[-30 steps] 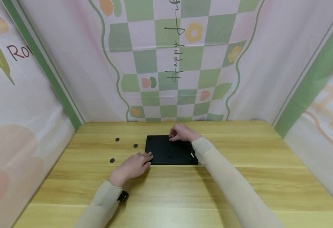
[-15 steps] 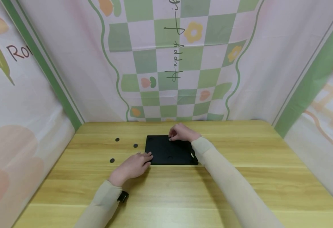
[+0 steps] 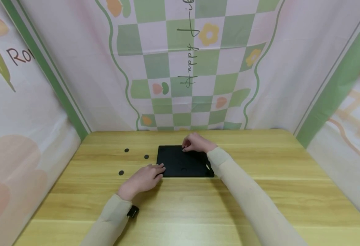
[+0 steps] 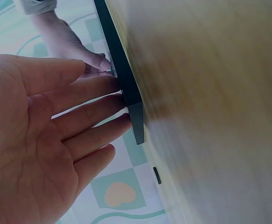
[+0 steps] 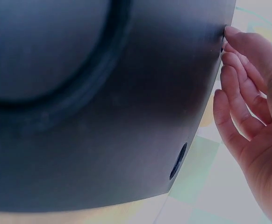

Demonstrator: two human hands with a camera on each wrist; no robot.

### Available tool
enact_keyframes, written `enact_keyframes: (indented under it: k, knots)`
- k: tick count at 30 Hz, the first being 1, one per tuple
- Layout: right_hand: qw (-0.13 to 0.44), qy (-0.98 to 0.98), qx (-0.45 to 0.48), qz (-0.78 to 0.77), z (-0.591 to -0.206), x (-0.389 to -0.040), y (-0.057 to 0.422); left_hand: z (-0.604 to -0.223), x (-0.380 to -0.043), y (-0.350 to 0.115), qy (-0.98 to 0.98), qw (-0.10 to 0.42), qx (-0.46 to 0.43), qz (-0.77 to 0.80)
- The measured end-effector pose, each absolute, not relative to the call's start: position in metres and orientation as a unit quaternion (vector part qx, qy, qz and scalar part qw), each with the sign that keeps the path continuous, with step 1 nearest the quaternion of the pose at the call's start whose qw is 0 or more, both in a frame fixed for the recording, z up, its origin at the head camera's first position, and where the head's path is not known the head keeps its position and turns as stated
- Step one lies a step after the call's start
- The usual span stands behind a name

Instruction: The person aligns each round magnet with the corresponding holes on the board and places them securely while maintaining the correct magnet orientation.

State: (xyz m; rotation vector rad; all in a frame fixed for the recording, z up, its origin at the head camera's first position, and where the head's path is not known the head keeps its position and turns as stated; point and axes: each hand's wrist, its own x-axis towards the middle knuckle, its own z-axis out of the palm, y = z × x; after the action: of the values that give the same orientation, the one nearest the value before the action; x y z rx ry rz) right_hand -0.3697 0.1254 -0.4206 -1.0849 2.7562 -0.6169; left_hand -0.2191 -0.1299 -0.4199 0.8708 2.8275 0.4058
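With extended fingers, your left hand (image 3: pixel 145 177) seemingly steadies the black panel (image 3: pixel 174 161) flat on the table (image 3: pixel 195 212) at its near-left corner, while your right hand (image 3: pixel 196 142) curls at its far edge, grip unclear.

A black rectangular board (image 3: pixel 173 159) lies on the wood-grain table (image 3: pixel 186 212). The left hand (image 3: pixel 143 178) rests its fingers on the board's 8 o'clock corner; the right hand (image 3: pixel 196 142), fingers curled, touches near its 12 o'clock edge. Three small black discs (image 3: pixel 146 156) lie apart towards 9 o'clock
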Motion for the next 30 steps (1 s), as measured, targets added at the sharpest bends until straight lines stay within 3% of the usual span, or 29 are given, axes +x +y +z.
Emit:
enact_keyframes:
  k: [30]
  knots:
    - [0.028,0.919,-0.357,-0.167,-0.415,-0.36,0.148,-0.418,-0.218,-0.129,0.945,0.084,0.285,0.136]
